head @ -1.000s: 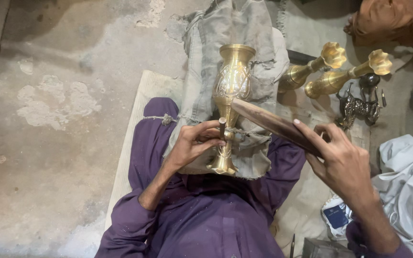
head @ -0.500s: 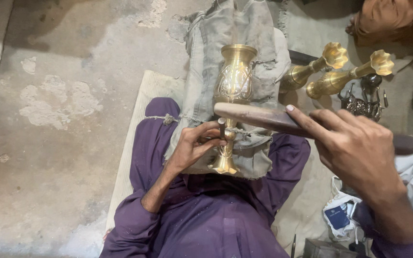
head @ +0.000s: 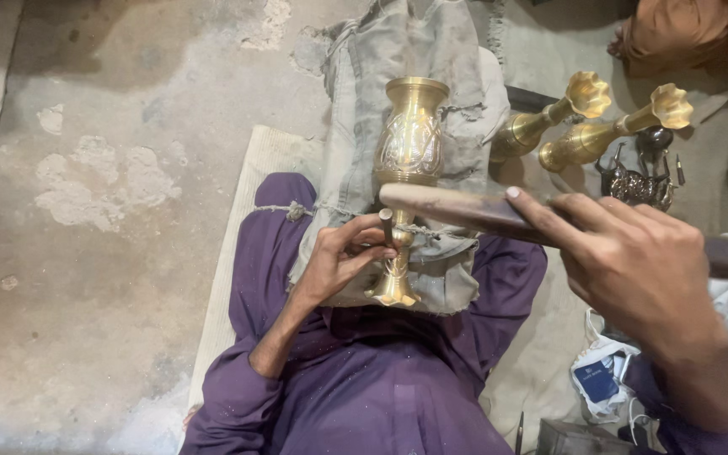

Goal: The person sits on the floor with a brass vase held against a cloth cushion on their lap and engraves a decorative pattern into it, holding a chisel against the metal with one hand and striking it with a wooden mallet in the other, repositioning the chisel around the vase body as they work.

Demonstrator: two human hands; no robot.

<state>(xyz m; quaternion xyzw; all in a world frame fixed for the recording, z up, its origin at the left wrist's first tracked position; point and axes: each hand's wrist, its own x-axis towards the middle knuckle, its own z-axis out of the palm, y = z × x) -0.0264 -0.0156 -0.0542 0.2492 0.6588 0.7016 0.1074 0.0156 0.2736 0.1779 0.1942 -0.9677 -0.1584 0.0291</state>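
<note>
Two hands at work: my left hand point(head: 343, 261) pinches a small punch point(head: 387, 226) against the brass vase point(head: 410, 143); my right hand point(head: 634, 270) grips the wooden mallet point(head: 457, 209). I'd strike squarely.

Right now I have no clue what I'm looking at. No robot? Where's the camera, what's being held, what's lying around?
No machine here: a person works with two bare hands, and the single camera sits on their head, looking down at their lap. The purple cloth is their clothing, legs folded on a pale mat over a concrete floor.

The left hand steadies a small punch-like tool against the stem of a brass vase, which stands on a grey cloth spread over the lap. The right hand grips a dark wooden stick, held level just above that tool, like a mallet.

At upper right lie two more brass vases on their sides, and next to them a dark metal piece that I can't identify. A white and blue packet lies at lower right.
</note>
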